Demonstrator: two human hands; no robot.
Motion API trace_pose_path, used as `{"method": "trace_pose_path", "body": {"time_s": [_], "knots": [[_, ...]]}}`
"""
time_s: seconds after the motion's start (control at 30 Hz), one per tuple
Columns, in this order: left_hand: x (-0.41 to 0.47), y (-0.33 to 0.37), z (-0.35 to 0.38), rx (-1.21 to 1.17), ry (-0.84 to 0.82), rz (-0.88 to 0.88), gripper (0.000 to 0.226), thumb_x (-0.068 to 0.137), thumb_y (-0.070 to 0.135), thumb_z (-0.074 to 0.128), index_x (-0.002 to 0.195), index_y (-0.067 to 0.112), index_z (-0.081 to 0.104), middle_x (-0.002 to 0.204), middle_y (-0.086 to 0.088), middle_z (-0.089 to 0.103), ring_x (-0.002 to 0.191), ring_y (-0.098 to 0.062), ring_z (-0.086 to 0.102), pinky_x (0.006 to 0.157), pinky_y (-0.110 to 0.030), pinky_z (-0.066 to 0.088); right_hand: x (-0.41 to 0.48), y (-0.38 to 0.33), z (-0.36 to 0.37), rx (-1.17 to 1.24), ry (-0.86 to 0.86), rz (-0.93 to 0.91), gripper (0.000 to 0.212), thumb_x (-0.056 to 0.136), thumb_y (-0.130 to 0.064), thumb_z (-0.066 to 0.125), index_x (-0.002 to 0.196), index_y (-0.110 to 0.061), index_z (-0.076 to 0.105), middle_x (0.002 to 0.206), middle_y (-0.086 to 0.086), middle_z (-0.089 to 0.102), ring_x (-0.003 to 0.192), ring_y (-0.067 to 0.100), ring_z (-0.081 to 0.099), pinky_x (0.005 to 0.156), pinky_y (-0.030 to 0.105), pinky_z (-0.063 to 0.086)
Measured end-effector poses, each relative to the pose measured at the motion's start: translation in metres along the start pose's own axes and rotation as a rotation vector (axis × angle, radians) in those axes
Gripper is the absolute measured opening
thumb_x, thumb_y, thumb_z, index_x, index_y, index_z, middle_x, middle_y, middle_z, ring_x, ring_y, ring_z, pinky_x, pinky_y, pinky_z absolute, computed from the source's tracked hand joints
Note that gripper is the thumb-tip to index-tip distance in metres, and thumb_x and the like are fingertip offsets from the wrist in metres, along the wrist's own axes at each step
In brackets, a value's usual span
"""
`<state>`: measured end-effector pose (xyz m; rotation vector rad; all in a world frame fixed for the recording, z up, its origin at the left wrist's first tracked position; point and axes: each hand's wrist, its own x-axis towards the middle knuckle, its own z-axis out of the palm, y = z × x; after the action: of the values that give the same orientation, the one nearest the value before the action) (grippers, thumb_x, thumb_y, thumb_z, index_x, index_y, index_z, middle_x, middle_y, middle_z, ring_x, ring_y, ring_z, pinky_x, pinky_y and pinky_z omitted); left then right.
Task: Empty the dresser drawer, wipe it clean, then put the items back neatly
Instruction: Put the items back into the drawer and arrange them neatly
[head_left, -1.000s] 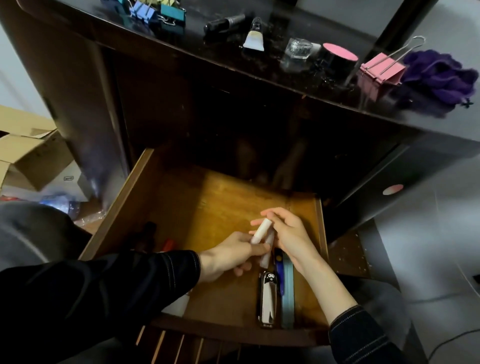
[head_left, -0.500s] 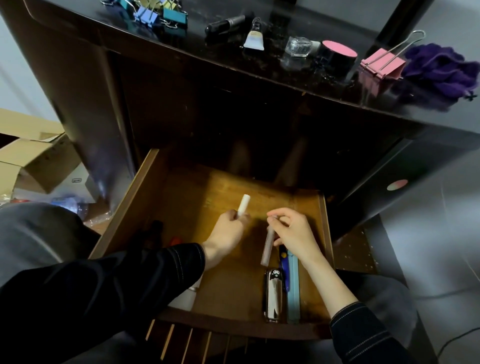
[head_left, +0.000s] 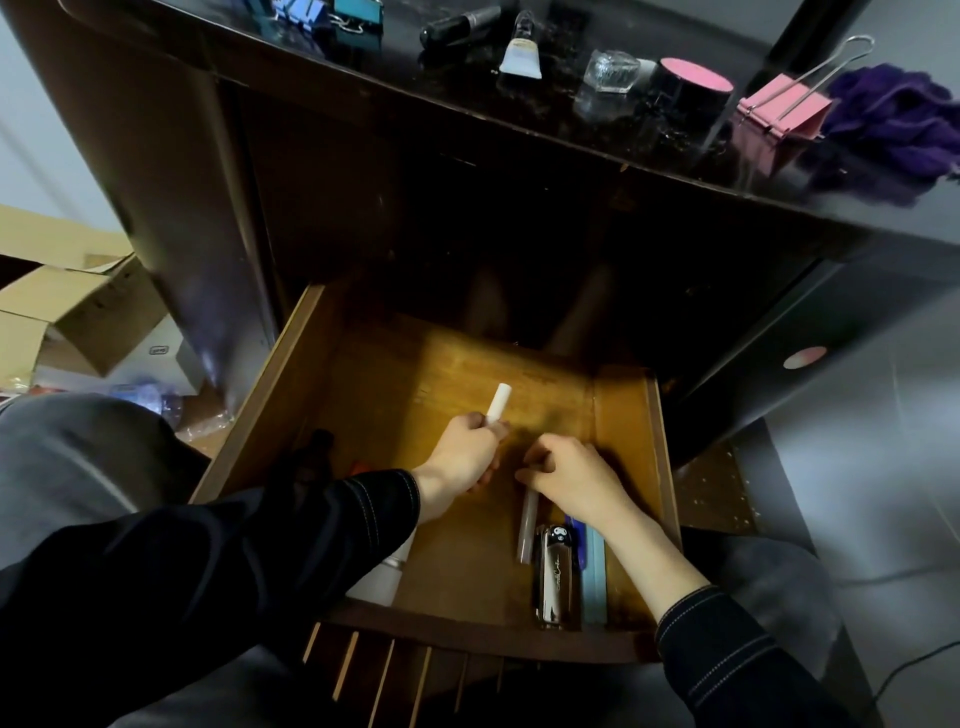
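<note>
The wooden dresser drawer (head_left: 306, 374) stands pulled out below the dark dresser top. My left hand (head_left: 462, 460) grips a short white tube (head_left: 497, 401) that points up and away over the drawer floor. My right hand (head_left: 569, 480) pinches the top end of a pale translucent tube (head_left: 527, 527) lying lengthwise on the drawer floor. Beside it at the right front lie a black stapler (head_left: 556, 577), a blue pen (head_left: 575, 530) and a light blue ruler-like strip (head_left: 595, 582). A white bottle (head_left: 382, 579) shows under my left sleeve.
On the dresser top lie a purple cloth (head_left: 898, 124), a pink binder clip (head_left: 784, 111), a pink-lidded black jar (head_left: 691, 88), a glass bottle (head_left: 613, 73), a small tube (head_left: 522, 54), a black marker (head_left: 457, 23) and blue clips (head_left: 332, 13). Cardboard boxes (head_left: 72, 306) sit at the left.
My hands parted: the left hand carried the white tube to the left and up. My right hand lowered the translucent tube onto the drawer floor next to the stapler.
</note>
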<state>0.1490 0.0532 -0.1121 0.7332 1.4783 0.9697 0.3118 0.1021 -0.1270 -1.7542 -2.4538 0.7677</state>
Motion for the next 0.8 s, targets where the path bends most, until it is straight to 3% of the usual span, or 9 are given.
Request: {"method": "trace_pose_path", "body": {"time_s": [0.13,0.3,0.47,0.8], "knots": [[0.0,0.001,-0.001,-0.005,-0.004,0.008,0.014,0.102,0.029,0.048,0.095,0.018,0.053,0.06,0.002,0.049,0.038,-0.007,0.041,0.038,-0.021,0.032,0.001,0.003,0.001,-0.117,-0.039,-0.027,0.019,0.089,-0.044,0.07,0.104,-0.033,0.064,0.093,-0.016,0.064,0.082,0.007,0.062,0.064,0.026,0.052],[0.0,0.002,-0.001,-0.01,0.016,-0.002,0.015,0.102,0.029,0.049,0.096,0.017,0.054,0.062,0.001,0.049,0.038,-0.006,0.041,0.037,-0.02,0.032,0.002,0.002,0.005,-0.213,-0.115,-0.056,0.02,0.084,-0.043,0.074,0.094,-0.028,0.063,0.08,-0.011,0.061,0.07,0.008,0.058,0.055,0.028,0.05],[-0.001,0.003,-0.001,-0.006,0.008,-0.003,0.015,0.102,0.028,0.049,0.095,0.016,0.055,0.062,0.001,0.049,0.039,-0.007,0.041,0.037,-0.02,0.032,0.001,0.002,0.003,-0.273,-0.185,-0.077,0.027,0.08,-0.046,0.076,0.092,-0.027,0.062,0.081,-0.008,0.063,0.072,0.013,0.062,0.061,0.036,0.055],[-0.001,0.004,-0.001,-0.007,0.012,-0.003,0.015,0.102,0.028,0.049,0.095,0.016,0.055,0.06,0.002,0.049,0.038,-0.007,0.041,0.038,-0.021,0.033,-0.011,0.0,-0.001,-0.278,-0.34,-0.11,0.024,0.077,-0.045,0.079,0.083,-0.029,0.062,0.081,-0.009,0.065,0.072,0.01,0.062,0.055,0.029,0.045]]}}
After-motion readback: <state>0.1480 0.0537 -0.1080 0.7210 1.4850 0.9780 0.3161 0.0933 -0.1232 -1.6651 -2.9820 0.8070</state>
